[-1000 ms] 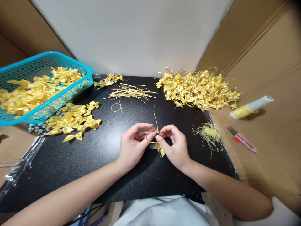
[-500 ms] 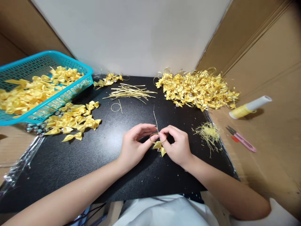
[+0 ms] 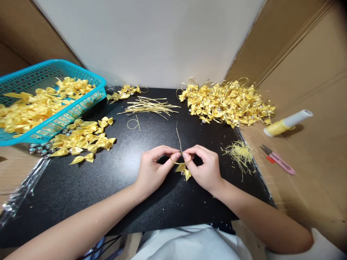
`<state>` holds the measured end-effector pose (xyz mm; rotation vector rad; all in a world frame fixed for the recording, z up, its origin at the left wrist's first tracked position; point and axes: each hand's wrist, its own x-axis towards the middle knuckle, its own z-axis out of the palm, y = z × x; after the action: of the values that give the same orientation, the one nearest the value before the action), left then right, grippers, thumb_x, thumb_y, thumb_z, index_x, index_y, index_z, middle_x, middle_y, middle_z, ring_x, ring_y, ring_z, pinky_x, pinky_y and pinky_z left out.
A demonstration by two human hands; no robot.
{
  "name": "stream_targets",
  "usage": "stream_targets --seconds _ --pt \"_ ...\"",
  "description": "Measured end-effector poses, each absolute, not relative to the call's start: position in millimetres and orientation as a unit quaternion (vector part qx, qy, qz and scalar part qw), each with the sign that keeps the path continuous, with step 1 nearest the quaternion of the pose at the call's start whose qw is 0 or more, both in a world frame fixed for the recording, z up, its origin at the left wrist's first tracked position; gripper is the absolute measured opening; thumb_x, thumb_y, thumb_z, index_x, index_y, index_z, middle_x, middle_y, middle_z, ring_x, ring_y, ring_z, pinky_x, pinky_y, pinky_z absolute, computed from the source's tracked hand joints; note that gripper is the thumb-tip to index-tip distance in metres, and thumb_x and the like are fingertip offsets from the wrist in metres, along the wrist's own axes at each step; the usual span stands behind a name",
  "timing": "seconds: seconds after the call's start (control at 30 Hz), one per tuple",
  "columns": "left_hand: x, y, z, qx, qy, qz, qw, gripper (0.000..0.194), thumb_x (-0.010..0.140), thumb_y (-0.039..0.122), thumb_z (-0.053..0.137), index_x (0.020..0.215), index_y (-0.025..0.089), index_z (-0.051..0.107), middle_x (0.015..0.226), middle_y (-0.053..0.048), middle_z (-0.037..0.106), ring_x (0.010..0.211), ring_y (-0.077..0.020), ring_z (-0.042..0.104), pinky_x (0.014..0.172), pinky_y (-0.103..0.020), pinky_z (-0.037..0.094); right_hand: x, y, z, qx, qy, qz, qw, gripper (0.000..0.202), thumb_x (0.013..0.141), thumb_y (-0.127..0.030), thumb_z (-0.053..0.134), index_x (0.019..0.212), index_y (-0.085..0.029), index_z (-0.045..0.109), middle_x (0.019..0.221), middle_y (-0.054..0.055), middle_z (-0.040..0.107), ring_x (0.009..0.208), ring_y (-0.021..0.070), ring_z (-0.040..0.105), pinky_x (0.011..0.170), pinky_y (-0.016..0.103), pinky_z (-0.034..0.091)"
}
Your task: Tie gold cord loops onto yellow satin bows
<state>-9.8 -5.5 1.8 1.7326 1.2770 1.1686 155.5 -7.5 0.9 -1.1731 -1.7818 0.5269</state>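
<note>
Between my hands is a gold cord [image 3: 179,163] bent into a loop, its loose end rising up and away from my fingertips. My left hand [image 3: 158,162] pinches the loop's left side between thumb and forefinger. On the other side my right hand [image 3: 204,164] pinches the cord the same way, its fingertips close to the left ones. A small yellow ribbon bow [image 3: 187,174] hangs from the near side of the loop, with a silvery bell beside it. The exact crossing of the cord is hidden by my fingertips.
At left, a turquoise basket [image 3: 104,82] holds yellow bows; loose bows [image 3: 89,139] and silvery bells [image 3: 40,148] lie beside it. Cut gold cords [image 3: 151,106] lie ahead. Finished-looking looped bows [image 3: 227,103] are heaped back right. Thread scraps [image 3: 240,153], pink snips [image 3: 282,162] and a thread tube [image 3: 287,122] lie right.
My left fingertips have closed into a pinch on the cord near the right ones; before, the left fingers were more extended. The right hand has barely moved.
</note>
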Motion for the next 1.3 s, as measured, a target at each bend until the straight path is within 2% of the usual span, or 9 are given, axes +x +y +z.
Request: stream_targets --seconds 0.33,0.5,0.63,0.87,1.1,1.3 --pt "-10.3 -5.5 -0.3 0.664 0.488 0.450 0.344 0.011 0.083 0.027 0.068 0.080 0.019 0.074 0.077 -0.003 0.075 0.071 -0.0149 0.068 0.067 -0.024 0.052 154.6 -8.0 0.6 -0.473 -0.715 0.234 0.459 0.009 0.083 -0.018 0.059 0.078 -0.019 0.067 0.066 0.001 0.065 0.061 0.0142 0.059 0.065 0.030 0.047" --pt "-8.6 -5.8 1.9 0.672 0.490 0.430 0.351 0.012 0.083 0.028 0.067 0.079 0.018 0.074 0.076 -0.003 0.075 0.070 -0.0158 0.068 0.066 -0.025 0.052 154.0 -7.5 2.8 -0.492 -0.671 0.301 0.467 0.015 0.081 -0.017 0.061 0.067 -0.019 0.064 0.062 0.000 0.064 0.059 0.0129 0.058 0.060 0.027 0.047" --pt "-7.5 -6.0 4.1 0.680 0.487 0.408 0.366 0.013 0.083 0.027 0.066 0.079 0.017 0.073 0.075 -0.004 0.075 0.069 -0.0162 0.067 0.066 -0.026 0.051 154.4 -6.6 2.1 -0.504 -0.636 0.348 0.470 0.012 0.078 -0.019 0.062 0.067 -0.019 0.065 0.063 0.000 0.065 0.060 0.0134 0.060 0.060 0.026 0.048" --pt "-8.5 -6.6 5.0 0.692 0.488 0.413 0.335 0.013 0.082 0.025 0.064 0.075 0.017 0.071 0.071 -0.003 0.073 0.065 -0.0150 0.064 0.064 -0.026 0.049 153.5 -7.9 2.3 -0.496 -0.642 0.348 0.470 0.013 0.079 -0.021 0.063 0.066 -0.019 0.065 0.062 0.000 0.065 0.060 0.0133 0.059 0.059 0.026 0.047" --pt "-9.2 -7.0 5.2 0.679 0.492 0.416 0.352 0.017 0.085 0.028 0.062 0.074 0.017 0.071 0.072 -0.003 0.073 0.066 -0.0152 0.065 0.064 -0.026 0.049 153.6 -8.2 0.9 -0.492 -0.649 0.354 0.460 0.011 0.080 -0.020 0.062 0.070 -0.019 0.067 0.065 0.001 0.067 0.062 0.0141 0.060 0.061 0.027 0.048" --pt "-11.6 -4.0 4.6 0.710 0.487 0.370 0.348 0.013 0.085 0.027 0.061 0.079 0.018 0.069 0.075 -0.003 0.072 0.071 -0.0163 0.064 0.067 -0.027 0.047 155.4 -6.4 1.0 -0.496 -0.638 0.373 0.457 0.012 0.078 -0.019 0.063 0.066 -0.018 0.065 0.061 0.001 0.065 0.059 0.0131 0.058 0.059 0.025 0.047"
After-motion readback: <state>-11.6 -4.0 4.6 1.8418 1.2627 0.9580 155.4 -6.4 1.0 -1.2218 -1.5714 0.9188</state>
